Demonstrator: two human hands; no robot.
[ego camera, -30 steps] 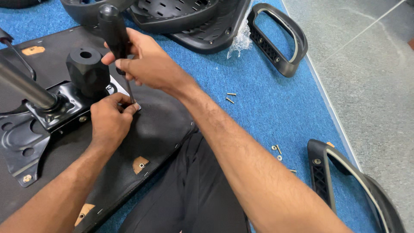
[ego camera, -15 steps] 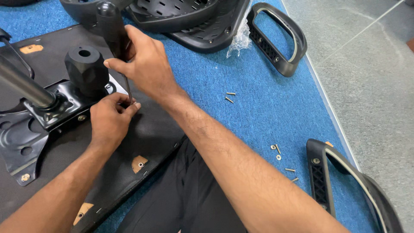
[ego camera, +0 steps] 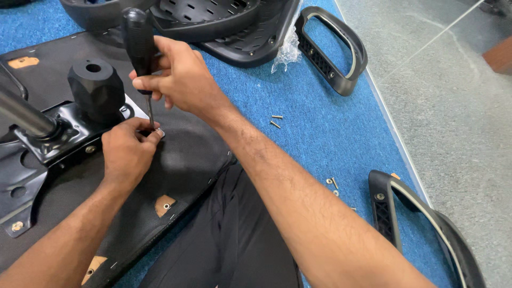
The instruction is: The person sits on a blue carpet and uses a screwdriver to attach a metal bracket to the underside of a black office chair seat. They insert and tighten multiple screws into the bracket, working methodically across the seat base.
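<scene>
The right hand [ego camera: 178, 74] grips a screwdriver [ego camera: 140, 48] by its smooth black handle, thin shaft upright. The left hand [ego camera: 128, 152] pinches its tip at the glossy metal seat plate [ego camera: 32, 170] on the woven black seat underside [ego camera: 181, 154], over blue carpet [ego camera: 320, 133].

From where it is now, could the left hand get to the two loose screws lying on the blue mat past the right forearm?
Probably not directly. The left hand is pinching at the screwdriver tip on the seat underside, and the right hand and its forearm lie between it and the two loose screws. It would likely have to reach over that arm.
</scene>
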